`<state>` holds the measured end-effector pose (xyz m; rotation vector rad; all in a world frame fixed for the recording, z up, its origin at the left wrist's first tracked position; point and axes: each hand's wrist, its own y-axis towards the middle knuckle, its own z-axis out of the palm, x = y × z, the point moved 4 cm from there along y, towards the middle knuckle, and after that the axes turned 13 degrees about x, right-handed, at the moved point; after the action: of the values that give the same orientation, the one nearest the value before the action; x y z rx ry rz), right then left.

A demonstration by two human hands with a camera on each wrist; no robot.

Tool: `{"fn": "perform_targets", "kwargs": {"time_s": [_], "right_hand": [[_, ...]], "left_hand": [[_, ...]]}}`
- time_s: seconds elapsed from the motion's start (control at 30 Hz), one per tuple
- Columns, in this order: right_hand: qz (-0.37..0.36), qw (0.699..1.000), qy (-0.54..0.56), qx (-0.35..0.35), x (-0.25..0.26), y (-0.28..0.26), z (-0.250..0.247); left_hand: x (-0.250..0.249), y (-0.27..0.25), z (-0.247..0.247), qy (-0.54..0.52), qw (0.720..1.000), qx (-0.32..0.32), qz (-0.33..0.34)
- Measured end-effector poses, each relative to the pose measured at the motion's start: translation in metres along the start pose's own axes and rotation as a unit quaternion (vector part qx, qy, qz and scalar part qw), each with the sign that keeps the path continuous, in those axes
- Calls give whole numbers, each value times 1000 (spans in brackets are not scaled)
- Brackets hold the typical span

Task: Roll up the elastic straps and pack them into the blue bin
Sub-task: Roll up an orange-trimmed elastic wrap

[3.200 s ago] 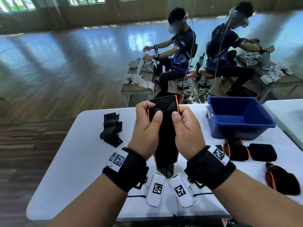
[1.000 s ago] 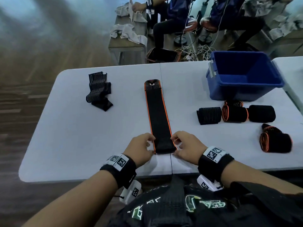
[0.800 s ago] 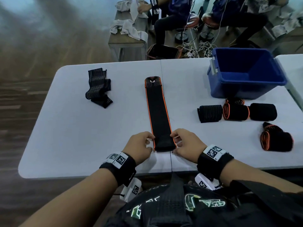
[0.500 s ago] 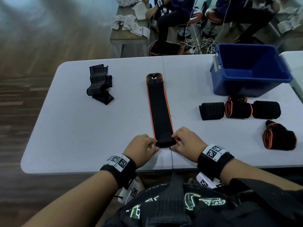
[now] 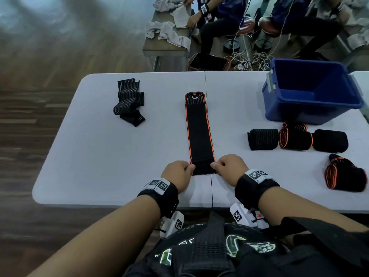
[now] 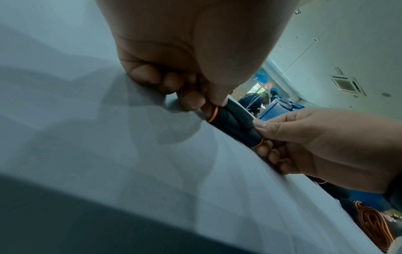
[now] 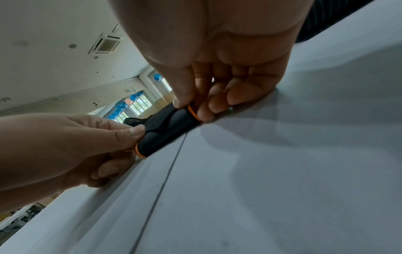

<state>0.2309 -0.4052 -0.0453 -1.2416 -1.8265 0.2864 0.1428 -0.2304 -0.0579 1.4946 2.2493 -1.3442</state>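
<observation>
A long black elastic strap with orange edges lies flat down the middle of the white table. Its near end is turned over into a small roll. My left hand pinches the roll's left end between thumb and fingers. My right hand pinches its right end the same way. The blue bin stands open at the far right, with nothing seen inside. Several rolled straps lie in front of the bin.
A crumpled black striped strap lies at the far left of the table. Another rolled orange-edged strap sits near the right edge. Beyond the table, two seated people work at a bench with towels.
I laid the strap, held up earlier, flat on the table. Over the last second both hands have turned its near end over into a small roll, which has crept slightly away from me.
</observation>
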Motion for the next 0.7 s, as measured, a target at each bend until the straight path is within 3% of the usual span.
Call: {"fn": "perform_targets", "kwargs": {"time_s": [0.3, 0.43, 0.57, 0.7], "right_hand": [[59, 996, -57, 38, 13, 5, -4], [76, 994, -78, 28, 19, 7, -6], [-4, 995, -96, -37, 27, 0, -10], [-75, 977, -193, -43, 33, 2, -4]], "left_hand": [[-4, 2, -3, 33, 999, 7, -35], [-5, -2, -15, 22, 998, -62, 1], [-15, -2, -17, 151, 975, -128, 100], [-20, 3, -14, 262, 953, -104, 116]]}}
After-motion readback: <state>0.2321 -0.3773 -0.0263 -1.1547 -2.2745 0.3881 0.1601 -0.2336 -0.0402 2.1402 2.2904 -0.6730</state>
